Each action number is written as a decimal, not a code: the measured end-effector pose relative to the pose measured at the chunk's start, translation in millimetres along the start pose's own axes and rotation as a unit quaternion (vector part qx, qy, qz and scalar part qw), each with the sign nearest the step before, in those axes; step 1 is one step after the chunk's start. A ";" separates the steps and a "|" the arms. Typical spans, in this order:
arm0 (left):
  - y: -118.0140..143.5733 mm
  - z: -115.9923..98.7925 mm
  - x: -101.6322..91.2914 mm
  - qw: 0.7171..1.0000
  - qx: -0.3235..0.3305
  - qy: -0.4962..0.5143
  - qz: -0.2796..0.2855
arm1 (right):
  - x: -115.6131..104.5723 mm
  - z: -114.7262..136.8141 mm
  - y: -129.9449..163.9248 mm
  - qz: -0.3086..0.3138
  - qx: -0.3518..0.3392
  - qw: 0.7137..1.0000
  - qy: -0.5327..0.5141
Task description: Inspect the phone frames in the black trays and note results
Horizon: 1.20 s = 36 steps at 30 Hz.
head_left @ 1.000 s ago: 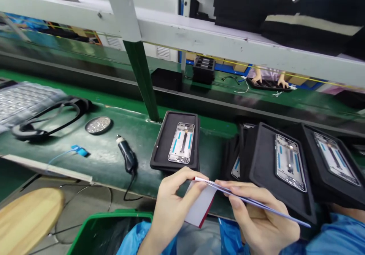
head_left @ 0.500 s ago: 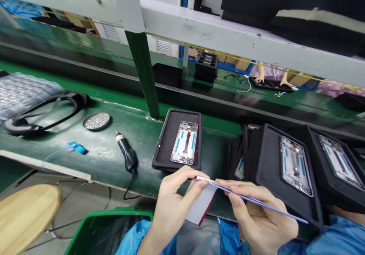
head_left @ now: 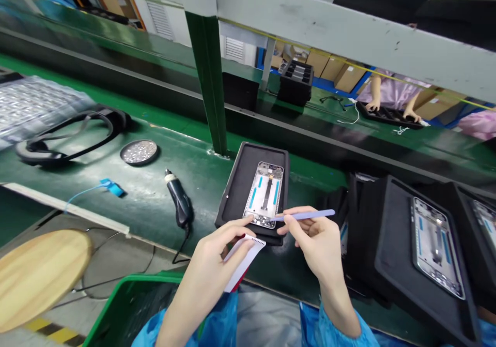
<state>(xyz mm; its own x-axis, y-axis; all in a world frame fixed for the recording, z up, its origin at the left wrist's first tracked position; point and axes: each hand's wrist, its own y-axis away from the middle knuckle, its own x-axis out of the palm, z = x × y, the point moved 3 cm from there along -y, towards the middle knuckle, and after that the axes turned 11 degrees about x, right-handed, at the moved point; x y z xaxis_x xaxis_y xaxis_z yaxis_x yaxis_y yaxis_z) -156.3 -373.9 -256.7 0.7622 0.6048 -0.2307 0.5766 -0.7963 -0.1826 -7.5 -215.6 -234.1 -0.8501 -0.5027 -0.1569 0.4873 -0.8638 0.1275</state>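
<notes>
My left hand [head_left: 222,254] is closed on a white sheet with a red edge and a row of small dark marks [head_left: 245,260], its index finger reaching to the lower end of a phone frame [head_left: 265,194]. That frame, silver with blue strips and a dark flex cable, lies in a black foam tray [head_left: 242,181]. Pinched in my right hand [head_left: 312,236] is a pair of lilac tweezers [head_left: 310,214], held nearly level. The tweezers' tip is over the frame's lower end; whether it grips anything is too small to tell.
An electric screwdriver [head_left: 179,202], a round dish of small metal parts [head_left: 138,152] and a black strap [head_left: 73,135] lie to the left. More foam trays [head_left: 391,264] with phone frames are stacked on the right. A green bin [head_left: 132,290] stands below the bench edge. Across the line, a person handles a black tray.
Both hands have moved forward to the phone frame. The tweezers have left the white sheet and now point left at the frame's lower end. The view has shifted slightly.
</notes>
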 end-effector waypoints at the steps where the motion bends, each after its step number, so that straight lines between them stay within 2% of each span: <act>1: -0.7 2.0 0.2 1.000 -0.007 -0.003 0.005 | 2.4 -1.6 -2.3 0.012 0.009 1.000 0.001; 14: -1.0 8.9 -3.4 1.000 -0.015 -0.013 0.021 | 6.0 -6.2 -6.7 0.023 0.056 0.998 0.014; 24: -1.3 10.3 -4.2 1.000 -0.009 -0.008 0.021 | 7.0 -5.9 -5.9 0.020 0.050 0.998 0.026; 32: 1.6 8.1 -3.3 1.000 -0.012 0.010 0.018 | 2.2 -7.0 2.8 0.016 0.016 0.998 0.052; 34: 5.3 10.9 -9.5 1.000 -0.015 0.011 -0.007 | -2.3 -11.1 5.4 -0.020 -0.011 0.999 0.028; 36: 9.0 18.9 -18.7 0.998 -0.029 -0.005 -0.047 | -4.8 -17.4 7.4 -0.089 -0.039 0.995 -0.007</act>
<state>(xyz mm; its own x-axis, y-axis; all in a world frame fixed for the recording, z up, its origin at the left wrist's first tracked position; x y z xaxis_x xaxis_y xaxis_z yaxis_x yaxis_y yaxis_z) -170.9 -392.3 -272.1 0.7010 0.6770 -0.2245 0.6617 -0.7347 -0.1493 3.7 -220.1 -249.4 -0.9267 -0.3415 -0.1568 0.3423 -0.9393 0.0226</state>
